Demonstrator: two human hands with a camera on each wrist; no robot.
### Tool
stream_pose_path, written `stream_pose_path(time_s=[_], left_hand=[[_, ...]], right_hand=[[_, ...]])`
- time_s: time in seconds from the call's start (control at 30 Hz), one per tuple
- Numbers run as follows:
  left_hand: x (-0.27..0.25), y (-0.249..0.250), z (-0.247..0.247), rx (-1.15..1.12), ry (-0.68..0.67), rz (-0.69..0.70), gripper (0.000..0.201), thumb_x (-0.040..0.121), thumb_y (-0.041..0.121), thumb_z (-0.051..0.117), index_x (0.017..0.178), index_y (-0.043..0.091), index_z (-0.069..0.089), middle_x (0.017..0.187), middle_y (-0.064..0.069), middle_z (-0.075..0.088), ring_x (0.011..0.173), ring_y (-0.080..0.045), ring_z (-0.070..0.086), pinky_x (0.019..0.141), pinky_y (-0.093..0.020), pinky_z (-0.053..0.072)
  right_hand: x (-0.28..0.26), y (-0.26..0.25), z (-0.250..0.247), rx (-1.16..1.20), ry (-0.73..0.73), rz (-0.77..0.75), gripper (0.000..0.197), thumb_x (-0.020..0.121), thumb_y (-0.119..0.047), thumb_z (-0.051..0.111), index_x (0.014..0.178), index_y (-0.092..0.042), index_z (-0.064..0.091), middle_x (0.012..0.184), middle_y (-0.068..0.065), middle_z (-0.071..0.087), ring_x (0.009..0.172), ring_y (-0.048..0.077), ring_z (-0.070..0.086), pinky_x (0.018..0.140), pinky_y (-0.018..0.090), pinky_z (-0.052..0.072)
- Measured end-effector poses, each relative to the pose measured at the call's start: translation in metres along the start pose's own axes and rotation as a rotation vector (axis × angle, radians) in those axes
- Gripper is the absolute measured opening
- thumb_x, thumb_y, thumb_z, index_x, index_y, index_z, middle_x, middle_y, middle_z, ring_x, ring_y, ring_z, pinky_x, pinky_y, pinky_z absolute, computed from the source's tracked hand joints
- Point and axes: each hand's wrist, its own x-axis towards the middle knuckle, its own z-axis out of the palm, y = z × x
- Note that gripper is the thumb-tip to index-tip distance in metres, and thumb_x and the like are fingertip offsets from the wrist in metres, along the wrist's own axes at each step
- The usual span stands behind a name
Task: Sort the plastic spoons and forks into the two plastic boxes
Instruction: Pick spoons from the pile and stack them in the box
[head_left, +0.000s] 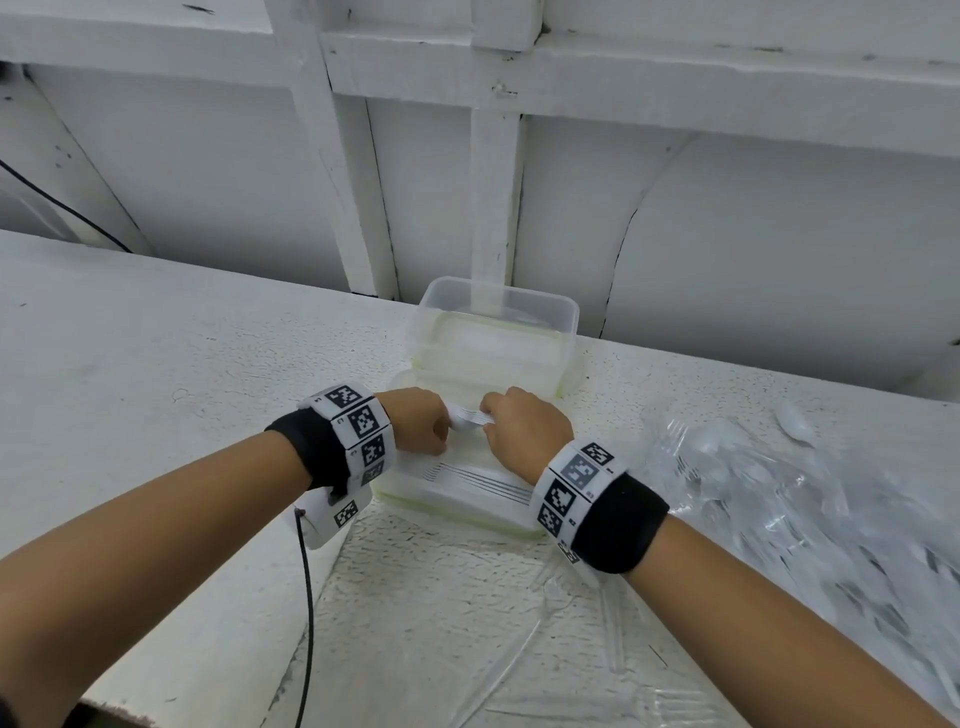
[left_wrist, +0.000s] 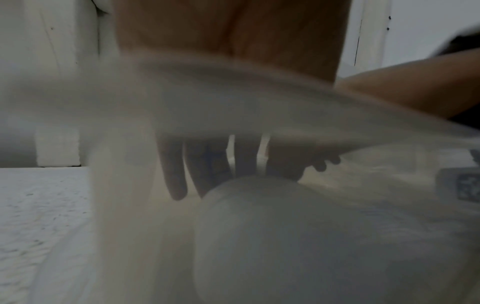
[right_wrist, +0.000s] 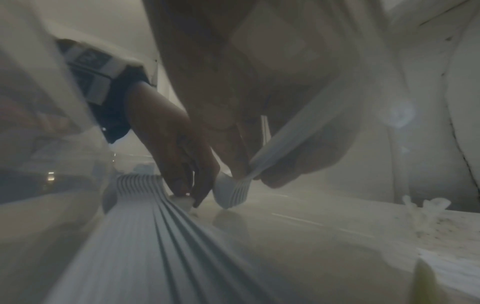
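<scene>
Your right hand pinches a thin white plastic fork over the near clear plastic box; your left hand, beside it, grips a white spoon. Both are light and slippery, so hold their stiff handles.

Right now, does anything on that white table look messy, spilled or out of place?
Mostly tidy: forks lie in a neat row inside the near box, where both hands work, the right hand pinching a fork. The oddity is a loose heap of clear-wrapped cutlery sprawled to the right, with one stray spoon lying apart from it.
</scene>
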Motion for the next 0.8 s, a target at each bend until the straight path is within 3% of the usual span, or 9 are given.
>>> stream_pose_path(time_s=[0.1, 0.2, 0.3, 0.4, 0.47, 0.53, 0.63, 0.73, 0.8], left_hand=[[-0.001, -0.001, -0.004, -0.012, -0.011, 0.019, 0.025, 0.089, 0.022, 0.054, 0.108, 0.010, 0.066, 0.113, -0.006, 0.065, 0.100, -0.022, 0.058, 0.086, -0.026, 0.044], [-0.007, -0.003, -0.010, -0.056, -0.012, 0.048, 0.023, 0.090, 0.018, 0.051, 0.107, 0.011, 0.066, 0.111, -0.005, 0.065, 0.089, -0.014, 0.052, 0.076, -0.020, 0.038], [-0.015, -0.006, -0.015, -0.058, -0.025, 0.091, 0.023, 0.091, 0.018, 0.052, 0.106, 0.015, 0.069, 0.110, -0.001, 0.066, 0.089, -0.010, 0.051, 0.078, -0.020, 0.038], [-0.026, -0.010, -0.017, -0.093, -0.024, 0.107, 0.022, 0.092, 0.021, 0.053, 0.106, 0.017, 0.069, 0.108, 0.003, 0.067, 0.091, -0.008, 0.053, 0.080, -0.018, 0.038], [-0.033, -0.016, -0.018, -0.192, 0.082, 0.109, 0.021, 0.093, 0.022, 0.052, 0.106, 0.017, 0.068, 0.104, 0.004, 0.065, 0.091, -0.007, 0.052, 0.081, -0.018, 0.037], [-0.038, -0.023, -0.017, -0.329, 0.292, 0.086, 0.020, 0.093, 0.020, 0.052, 0.105, 0.015, 0.067, 0.099, 0.004, 0.061, 0.091, -0.009, 0.052, 0.084, -0.022, 0.040], [-0.039, -0.037, -0.009, -0.492, 0.541, -0.060, 0.023, 0.094, 0.021, 0.052, 0.112, 0.012, 0.062, 0.107, -0.003, 0.055, 0.091, -0.015, 0.052, 0.081, -0.025, 0.039], [-0.038, -0.046, 0.004, -0.609, 0.428, -0.243, 0.039, 0.096, 0.026, 0.048, 0.131, 0.011, 0.047, 0.122, -0.012, 0.055, 0.098, -0.024, 0.055, 0.077, -0.031, 0.048], [-0.039, -0.044, 0.008, -0.775, 0.333, -0.289, 0.040, 0.098, 0.026, 0.044, 0.133, 0.008, 0.044, 0.115, -0.012, 0.058, 0.093, -0.025, 0.059, 0.067, -0.035, 0.055]], right_hand=[[0.001, -0.001, 0.000, 0.002, 0.002, -0.010, 0.026, 0.096, -0.014, 0.044, 0.120, -0.014, 0.054, 0.113, 0.008, 0.056, 0.098, 0.028, 0.058, 0.077, 0.035, 0.046], [0.001, -0.001, -0.001, 0.006, 0.007, -0.010, 0.026, 0.096, -0.017, 0.045, 0.120, -0.019, 0.055, 0.114, 0.004, 0.058, 0.104, 0.027, 0.056, 0.086, 0.038, 0.042], [0.002, -0.002, 0.000, 0.037, -0.046, -0.027, 0.027, 0.096, -0.024, 0.047, 0.121, -0.025, 0.055, 0.118, 0.002, 0.059, 0.111, 0.025, 0.053, 0.094, 0.041, 0.037], [0.001, -0.002, 0.004, 0.162, -0.144, -0.064, 0.031, 0.092, -0.024, 0.055, 0.123, -0.022, 0.057, 0.120, 0.004, 0.059, 0.111, 0.023, 0.054, 0.092, 0.034, 0.042], [0.000, -0.001, 0.005, 0.204, -0.175, -0.075, 0.031, 0.090, -0.023, 0.058, 0.121, -0.021, 0.059, 0.119, 0.004, 0.060, 0.109, 0.021, 0.055, 0.088, 0.028, 0.041], [-0.002, 0.000, 0.004, 0.233, -0.174, -0.066, 0.029, 0.089, -0.025, 0.059, 0.118, -0.021, 0.061, 0.118, 0.004, 0.060, 0.107, 0.020, 0.055, 0.086, 0.026, 0.041], [-0.003, 0.002, 0.003, 0.244, -0.211, -0.065, 0.032, 0.091, -0.027, 0.057, 0.122, -0.018, 0.060, 0.120, 0.004, 0.059, 0.110, 0.019, 0.053, 0.086, 0.022, 0.037], [-0.003, 0.001, 0.001, 0.254, -0.231, -0.091, 0.031, 0.094, -0.024, 0.051, 0.122, -0.014, 0.060, 0.121, 0.005, 0.059, 0.111, 0.019, 0.054, 0.084, 0.020, 0.036], [-0.004, -0.002, 0.001, 0.254, -0.256, -0.128, 0.029, 0.095, -0.018, 0.049, 0.121, -0.012, 0.061, 0.121, 0.006, 0.061, 0.110, 0.019, 0.054, 0.086, 0.020, 0.036]])
